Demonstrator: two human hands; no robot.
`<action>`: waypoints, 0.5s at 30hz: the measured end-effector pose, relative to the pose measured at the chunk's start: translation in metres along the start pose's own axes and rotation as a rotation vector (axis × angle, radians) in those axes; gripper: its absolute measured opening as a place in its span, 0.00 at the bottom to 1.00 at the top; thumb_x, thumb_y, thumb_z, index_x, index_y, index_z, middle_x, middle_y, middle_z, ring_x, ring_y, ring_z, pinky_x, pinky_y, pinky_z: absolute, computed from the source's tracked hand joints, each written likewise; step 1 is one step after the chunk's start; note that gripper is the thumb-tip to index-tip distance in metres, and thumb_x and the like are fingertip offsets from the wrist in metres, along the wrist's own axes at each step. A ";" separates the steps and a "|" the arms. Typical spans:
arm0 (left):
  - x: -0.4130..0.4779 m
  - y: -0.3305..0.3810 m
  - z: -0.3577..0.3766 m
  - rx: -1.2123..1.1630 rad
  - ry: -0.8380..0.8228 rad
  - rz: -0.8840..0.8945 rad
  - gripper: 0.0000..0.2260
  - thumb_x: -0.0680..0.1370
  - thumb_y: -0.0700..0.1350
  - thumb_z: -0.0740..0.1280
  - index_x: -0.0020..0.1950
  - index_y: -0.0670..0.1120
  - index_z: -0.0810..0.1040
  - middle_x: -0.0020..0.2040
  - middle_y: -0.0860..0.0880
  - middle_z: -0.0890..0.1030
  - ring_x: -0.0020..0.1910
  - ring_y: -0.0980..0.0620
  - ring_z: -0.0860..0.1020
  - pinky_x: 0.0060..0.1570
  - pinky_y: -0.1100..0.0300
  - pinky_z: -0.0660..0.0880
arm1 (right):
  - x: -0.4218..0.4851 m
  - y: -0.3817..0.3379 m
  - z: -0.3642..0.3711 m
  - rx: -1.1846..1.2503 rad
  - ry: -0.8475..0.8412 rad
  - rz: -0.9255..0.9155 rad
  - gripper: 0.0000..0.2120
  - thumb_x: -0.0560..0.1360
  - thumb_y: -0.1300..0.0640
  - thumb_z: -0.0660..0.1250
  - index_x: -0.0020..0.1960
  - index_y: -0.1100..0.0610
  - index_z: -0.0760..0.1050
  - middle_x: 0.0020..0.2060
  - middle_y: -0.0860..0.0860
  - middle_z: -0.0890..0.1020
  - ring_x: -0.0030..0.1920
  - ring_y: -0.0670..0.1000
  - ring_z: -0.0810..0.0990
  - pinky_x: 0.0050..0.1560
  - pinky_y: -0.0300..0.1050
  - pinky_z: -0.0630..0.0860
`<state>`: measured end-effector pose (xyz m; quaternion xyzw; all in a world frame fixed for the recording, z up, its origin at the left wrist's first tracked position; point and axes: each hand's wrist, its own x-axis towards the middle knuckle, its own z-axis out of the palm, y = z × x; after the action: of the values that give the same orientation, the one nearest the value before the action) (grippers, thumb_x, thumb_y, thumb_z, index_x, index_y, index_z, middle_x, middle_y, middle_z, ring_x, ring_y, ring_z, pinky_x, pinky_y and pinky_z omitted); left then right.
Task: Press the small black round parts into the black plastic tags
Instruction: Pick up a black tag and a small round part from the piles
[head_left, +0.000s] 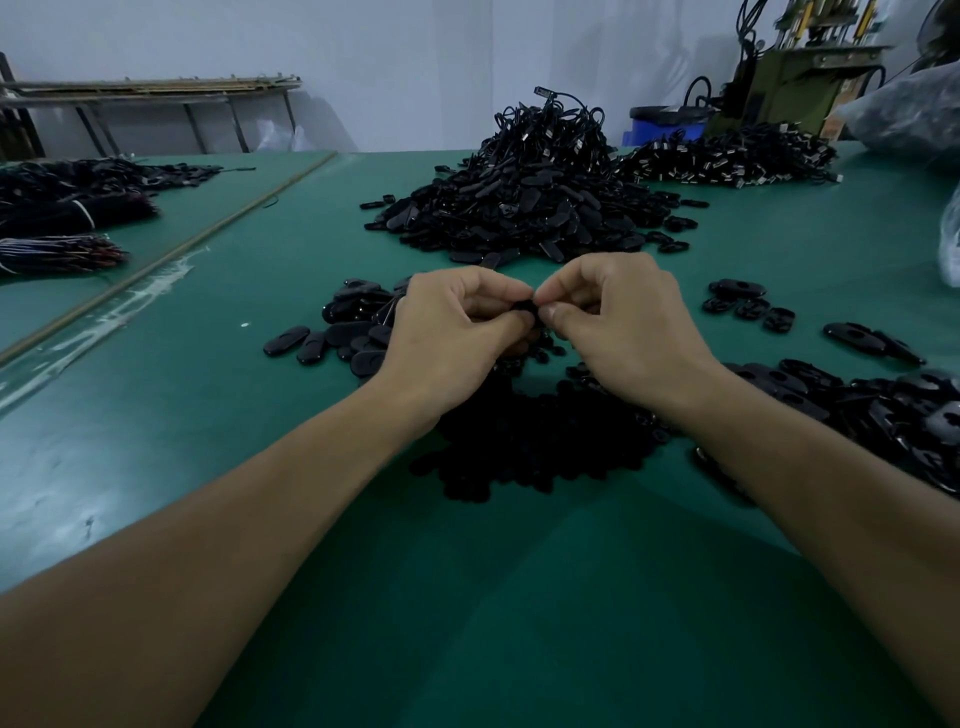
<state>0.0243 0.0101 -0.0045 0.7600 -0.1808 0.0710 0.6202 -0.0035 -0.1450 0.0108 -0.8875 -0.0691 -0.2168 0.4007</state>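
Left hand and right hand meet knuckles-up — both pinching one black tag between curled fingertips.

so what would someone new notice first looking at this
The two hands meeting mid-table: the left hand and the right hand pinch a small black piece between their fingertips. Behind them a tall heap of black tags rises from the green table, and a dark pile of small parts lies under the wrists.
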 end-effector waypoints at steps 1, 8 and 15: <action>0.000 0.000 0.000 0.010 0.000 -0.001 0.09 0.74 0.35 0.75 0.46 0.49 0.84 0.41 0.48 0.87 0.41 0.50 0.86 0.50 0.53 0.83 | -0.001 0.000 0.000 -0.001 0.020 0.001 0.10 0.76 0.61 0.71 0.41 0.46 0.77 0.37 0.44 0.83 0.41 0.40 0.80 0.39 0.26 0.74; -0.001 -0.002 -0.001 0.216 0.032 0.096 0.10 0.72 0.40 0.77 0.45 0.54 0.81 0.39 0.54 0.84 0.39 0.59 0.83 0.45 0.62 0.80 | -0.005 -0.002 0.003 -0.032 0.065 -0.017 0.12 0.75 0.59 0.72 0.41 0.47 0.72 0.38 0.47 0.81 0.46 0.49 0.79 0.39 0.37 0.74; 0.001 -0.005 -0.003 0.350 0.111 0.156 0.06 0.74 0.43 0.75 0.46 0.52 0.80 0.38 0.57 0.83 0.38 0.63 0.80 0.39 0.74 0.73 | -0.007 -0.009 0.003 -0.005 -0.024 -0.109 0.08 0.76 0.64 0.68 0.45 0.50 0.78 0.38 0.46 0.84 0.44 0.45 0.82 0.50 0.45 0.80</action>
<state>0.0277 0.0135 -0.0081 0.8349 -0.1896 0.1908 0.4803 -0.0112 -0.1366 0.0122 -0.8860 -0.1216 -0.2279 0.3852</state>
